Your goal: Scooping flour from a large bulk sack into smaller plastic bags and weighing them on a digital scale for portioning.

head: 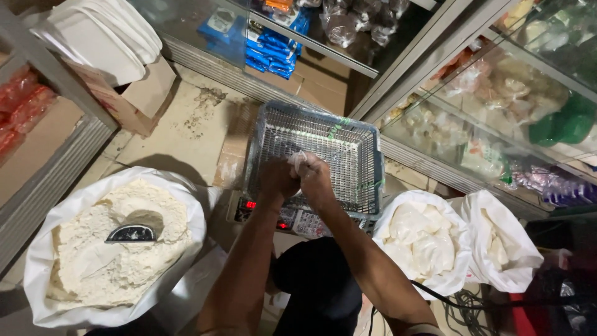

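While both fists close together over the grey plastic mesh basket (348, 155), the left hand (278, 179) and right hand (316, 179) pinch a small clear plastic bag's neck (298, 159), seemingly to knot it. One large white flour sack (46, 249) holds one dark scoop (131, 234); two smaller white sacks (454, 214) stand right.

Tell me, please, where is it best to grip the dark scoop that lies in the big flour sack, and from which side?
Probably from above, by the scoop's exposed upper edge: it sits half buried in the flour in the big white sack, so only that rim is free. No handle shows.
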